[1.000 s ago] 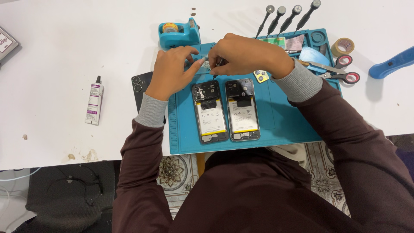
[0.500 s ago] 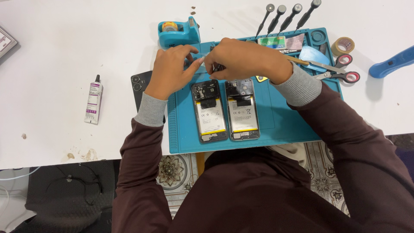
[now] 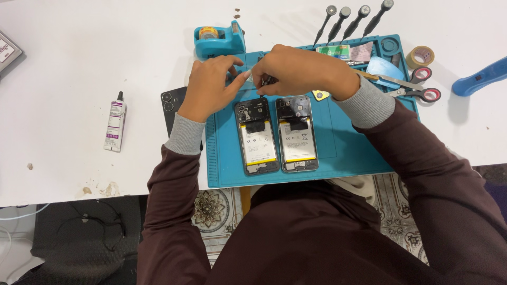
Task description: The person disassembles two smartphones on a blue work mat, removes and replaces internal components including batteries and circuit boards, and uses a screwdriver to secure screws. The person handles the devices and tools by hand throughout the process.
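Both hands meet over the far part of the teal work mat (image 3: 348, 153), which lies at the near edge of the white desk (image 3: 79, 63). The left hand (image 3: 211, 87) and the right hand (image 3: 296, 68) pinch the two ends of a thin clear strip (image 3: 244, 77), probably tape, stretched between their fingertips just above the tops of the two phones. What else the right fingers may hold is hidden, so I cannot tell.

Two opened phones lie side by side on the mat, backs off, batteries showing. The left phone (image 3: 257, 136) and the right phone (image 3: 297, 134) are just beside each other, long sides parallel, tops toward the hands.

A teal tape dispenser (image 3: 217, 38) stands at the far left corner of the mat, just beyond the left hand. A black back cover (image 3: 173, 103) with camera rings lies partly under the mat's left edge and the left wrist. A small glue tube (image 3: 114, 122) lies well to the left on the desk.

Past the far edge of the mat four screwdrivers (image 3: 351, 22) lie in a row. Scissors (image 3: 417, 92) with red-ringed handles rest over the mat's right edge, near a pale blue pick (image 3: 384, 69). A roll of tan tape (image 3: 420, 56) sits beyond them, and a blue handle (image 3: 478, 78) lies toward the desk's right edge
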